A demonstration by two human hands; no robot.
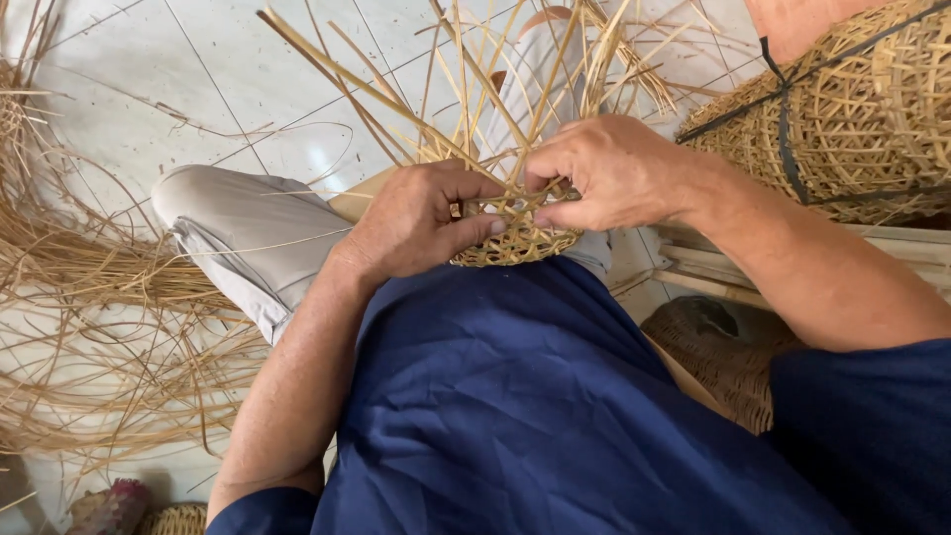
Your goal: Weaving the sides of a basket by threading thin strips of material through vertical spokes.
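Just above the middle of the frame, over the person's lap, sits a small woven basket base (515, 243), its open lattice bottom already formed into a shallow round. Long unwoven strips (396, 104) fan up and out from its rim toward the top of the frame, so by the look of it the sides are barely begun and most of the weaving is left.

The left hand (416, 223) comes in from the lower left, forearm angled up, fingers curled and thumb pressed on the near rim of the base, gripping it. The right hand (604, 173) reaches in from the right edge, wrist bent, fingertips pinching strips at the top of the base.

Loose strands (89, 327) lie heaped on the tiled floor (149, 109) at left; finished open-weave baskets (852, 109), strapped together, fill the upper right.
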